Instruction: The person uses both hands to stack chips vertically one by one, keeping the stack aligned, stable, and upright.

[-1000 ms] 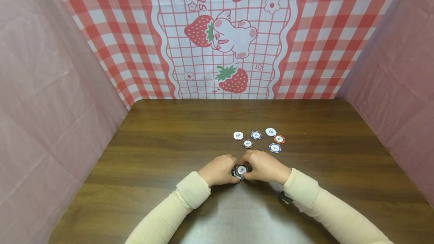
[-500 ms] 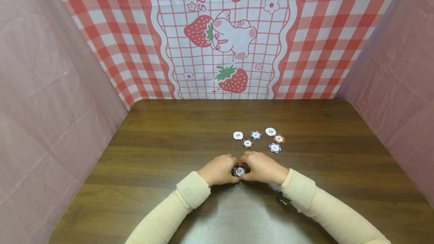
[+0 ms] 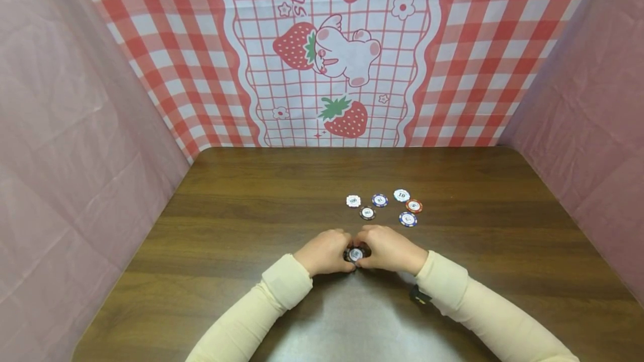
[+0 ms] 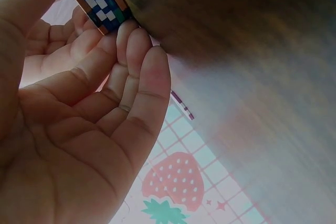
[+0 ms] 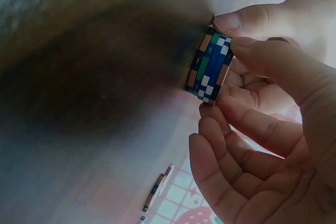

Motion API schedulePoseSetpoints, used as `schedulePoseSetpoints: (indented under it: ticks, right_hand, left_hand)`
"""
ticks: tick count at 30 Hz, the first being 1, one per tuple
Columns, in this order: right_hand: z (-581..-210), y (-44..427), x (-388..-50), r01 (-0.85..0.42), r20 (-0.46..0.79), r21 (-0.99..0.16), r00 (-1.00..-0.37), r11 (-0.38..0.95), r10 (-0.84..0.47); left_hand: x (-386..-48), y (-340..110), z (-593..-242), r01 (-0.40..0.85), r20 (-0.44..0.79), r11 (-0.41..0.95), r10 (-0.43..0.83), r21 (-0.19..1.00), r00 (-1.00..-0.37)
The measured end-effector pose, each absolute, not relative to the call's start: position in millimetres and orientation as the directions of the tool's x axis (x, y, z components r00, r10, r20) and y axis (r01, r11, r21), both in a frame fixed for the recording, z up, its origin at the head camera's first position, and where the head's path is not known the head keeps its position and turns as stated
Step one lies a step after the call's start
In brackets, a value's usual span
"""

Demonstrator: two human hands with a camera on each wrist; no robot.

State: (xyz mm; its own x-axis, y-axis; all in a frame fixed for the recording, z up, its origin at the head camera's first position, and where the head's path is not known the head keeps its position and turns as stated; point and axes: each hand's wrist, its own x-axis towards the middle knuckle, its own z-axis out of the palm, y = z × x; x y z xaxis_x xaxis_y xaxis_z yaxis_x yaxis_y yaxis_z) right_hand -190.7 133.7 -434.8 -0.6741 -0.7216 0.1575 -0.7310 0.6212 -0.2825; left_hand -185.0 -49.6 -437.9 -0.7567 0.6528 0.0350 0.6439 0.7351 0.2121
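Both hands close in on a short stack of poker chips [image 3: 356, 255] standing on the table near its middle. My left hand [image 3: 326, 251] grips the stack from the left, thumb at the near side and fingers at the far side. From the right, my right hand [image 3: 389, 247] holds it the same way. A chip with a white centre lies on top. In the right wrist view the stack [image 5: 211, 66] shows layered edges in black, orange, green, blue and white. The left wrist view shows part of the stack [image 4: 102, 6], its upper end cut off by the frame.
Beyond the hands lie loose chips: a white one [image 3: 354, 201], a dark one [image 3: 367, 213], two blue ones [image 3: 379, 200] [image 3: 408, 219], a pale one marked 10 [image 3: 402, 195] and a red one [image 3: 414, 206]. A strawberry-print cloth [image 3: 347, 119] hangs behind the wooden table [image 3: 241, 183].
The top chip, which sat off to the right on the stack a second ago, has shifted left and now lines up with it. The right hand moved slightly left; the left hand stayed still.
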Motion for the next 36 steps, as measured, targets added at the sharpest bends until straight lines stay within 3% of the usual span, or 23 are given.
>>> schedulePoseSetpoints:
  ticks: [14,36]
  right_hand:
    - [-433.6,135.5,-189.6,-0.715,0.151,-0.307,-0.688,0.628,-0.71]
    - [-424.4,172.3,-208.1,-0.58,0.198,-0.321,-0.814,0.749,-0.546]
  left_hand:
    - [-185.2,-49.6,-438.2,0.646,0.038,0.732,0.655,0.215,-0.755]
    - [-185.2,-49.2,-438.9,0.619,0.01,0.746,0.637,0.245,-0.771]
